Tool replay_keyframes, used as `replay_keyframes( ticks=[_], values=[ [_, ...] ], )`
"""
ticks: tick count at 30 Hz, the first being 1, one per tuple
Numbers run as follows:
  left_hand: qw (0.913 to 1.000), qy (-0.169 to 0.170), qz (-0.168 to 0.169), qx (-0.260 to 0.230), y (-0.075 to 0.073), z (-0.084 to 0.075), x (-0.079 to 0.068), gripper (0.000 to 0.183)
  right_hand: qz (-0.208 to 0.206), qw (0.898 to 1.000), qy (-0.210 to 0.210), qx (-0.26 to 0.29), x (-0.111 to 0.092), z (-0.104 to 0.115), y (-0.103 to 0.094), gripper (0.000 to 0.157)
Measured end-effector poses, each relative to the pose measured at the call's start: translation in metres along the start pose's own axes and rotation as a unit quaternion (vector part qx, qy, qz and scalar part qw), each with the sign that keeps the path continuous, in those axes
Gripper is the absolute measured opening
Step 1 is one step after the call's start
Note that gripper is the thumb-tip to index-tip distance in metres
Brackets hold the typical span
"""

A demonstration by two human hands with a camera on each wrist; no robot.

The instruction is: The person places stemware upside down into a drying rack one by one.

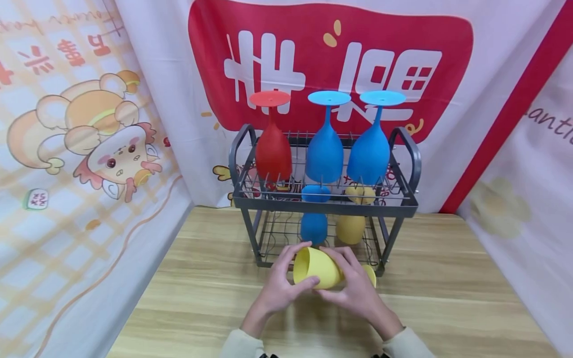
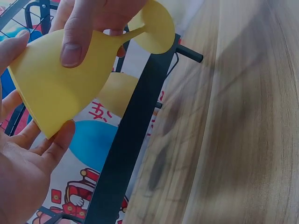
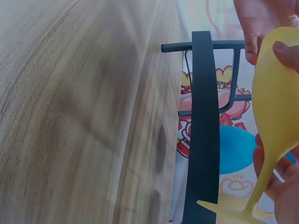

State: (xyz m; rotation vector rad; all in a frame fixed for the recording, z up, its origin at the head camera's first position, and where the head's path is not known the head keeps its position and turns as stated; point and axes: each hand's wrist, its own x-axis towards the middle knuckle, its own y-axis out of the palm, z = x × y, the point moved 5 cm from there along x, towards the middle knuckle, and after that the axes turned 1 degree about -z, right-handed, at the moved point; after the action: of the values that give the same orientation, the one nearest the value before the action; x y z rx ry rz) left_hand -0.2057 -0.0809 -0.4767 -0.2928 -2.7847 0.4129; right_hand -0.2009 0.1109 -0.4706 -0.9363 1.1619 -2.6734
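Note:
Both hands hold a yellow plastic wine goblet (image 1: 326, 268) on its side, low in front of the rack. Its open mouth faces left and its round foot (image 1: 369, 275) lies to the right, partly behind the right hand. My left hand (image 1: 279, 286) grips the goblet at the mouth, thumb on the near side and fingers over the far rim. My right hand (image 1: 355, 286) curls round the bowl toward the stem. In the left wrist view, the right thumb (image 2: 72, 53) presses the bowl. The stem (image 3: 261, 184) shows plainly in the right wrist view.
A dark two-tier rack (image 1: 327, 206) stands just beyond the hands on the wooden table (image 1: 201, 298). Upside down on its top tier are a red goblet (image 1: 273, 154) and two blue goblets (image 1: 324, 156). Below are a blue goblet (image 1: 314, 228) and a yellow one (image 1: 350, 228). Printed cloth (image 1: 156, 74) hangs around.

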Motion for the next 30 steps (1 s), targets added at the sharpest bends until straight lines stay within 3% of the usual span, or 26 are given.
replay_keyframes(
  ticks=[7,11,14,17,19,22,24,26,30],
  values=[
    [0.9998,-0.004,-0.017,-0.002,-0.002,0.002,0.000,0.073,0.008,1.000,0.001,-0.021,0.001,0.003,-0.002,0.101],
    [0.9980,0.002,-0.057,-0.029,-0.007,0.004,0.000,0.070,-0.065,0.996,-0.051,-0.036,-0.001,0.009,-0.012,0.103],
    [0.9937,0.007,-0.092,-0.064,-0.012,0.005,0.001,0.069,-0.143,0.982,-0.117,-0.028,-0.005,0.014,-0.021,0.085],
    [0.9876,0.012,-0.122,-0.098,-0.015,0.005,0.002,0.069,-0.158,0.976,-0.147,-0.033,-0.009,0.015,-0.021,0.065],
    [0.9833,0.016,-0.138,-0.117,-0.015,0.005,0.002,0.069,-0.127,0.983,-0.125,-0.038,-0.011,0.012,-0.017,0.061],
    [0.9784,0.016,-0.144,-0.147,-0.012,0.005,0.002,0.070,-0.059,0.997,-0.045,-0.032,-0.012,0.004,-0.007,0.066],
    [0.9763,0.010,-0.139,-0.165,-0.008,0.007,0.000,0.073,-0.029,0.999,0.001,-0.020,-0.013,-0.001,-0.002,0.068],
    [0.9744,0.002,-0.134,-0.181,-0.004,0.009,-0.002,0.077,-0.016,0.999,0.032,0.003,-0.013,-0.005,0.000,0.067],
    [0.9746,-0.016,-0.126,-0.184,0.000,0.015,-0.006,0.080,-0.024,0.996,0.051,0.064,-0.013,-0.009,-0.002,0.065]
  ],
)
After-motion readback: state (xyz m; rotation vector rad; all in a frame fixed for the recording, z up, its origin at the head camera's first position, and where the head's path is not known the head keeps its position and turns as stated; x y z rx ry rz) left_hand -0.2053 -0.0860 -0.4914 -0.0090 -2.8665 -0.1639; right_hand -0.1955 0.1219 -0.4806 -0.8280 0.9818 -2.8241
